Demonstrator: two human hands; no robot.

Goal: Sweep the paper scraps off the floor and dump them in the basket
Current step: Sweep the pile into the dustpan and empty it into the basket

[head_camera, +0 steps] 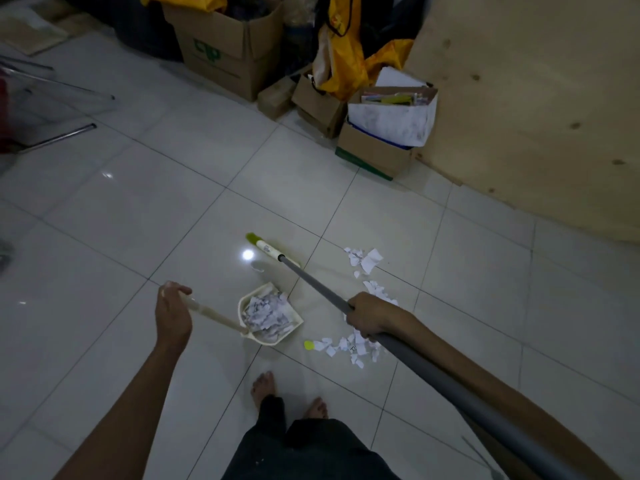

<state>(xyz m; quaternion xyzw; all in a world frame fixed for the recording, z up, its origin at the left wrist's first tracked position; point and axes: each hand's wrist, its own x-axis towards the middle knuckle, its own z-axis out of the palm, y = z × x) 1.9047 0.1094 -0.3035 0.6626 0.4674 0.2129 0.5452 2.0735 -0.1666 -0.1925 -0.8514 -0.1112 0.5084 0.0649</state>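
My left hand (pixel 172 311) grips the top of the cream dustpan's handle (pixel 214 317). The dustpan (pixel 268 315) rests on the white tiled floor and is heaped with torn paper scraps. My right hand (pixel 369 315) is closed around the grey broom pole (pixel 315 284). The broom head (pixel 272 250), cream with a green tip, lies on the floor just beyond the dustpan. Loose white paper scraps (pixel 363 259) lie to the right of the broom head, and more scraps (pixel 349 348) are scattered under my right hand beside a small yellow piece (pixel 308 345).
Cardboard boxes (pixel 225 46), a yellow bag (pixel 346 64) and a paper-filled box (pixel 384 133) stand at the back. A plywood sheet (pixel 536 109) leans at the right. Metal chair legs (pixel 59 133) are at the left. My bare feet (pixel 265 386) are below the dustpan.
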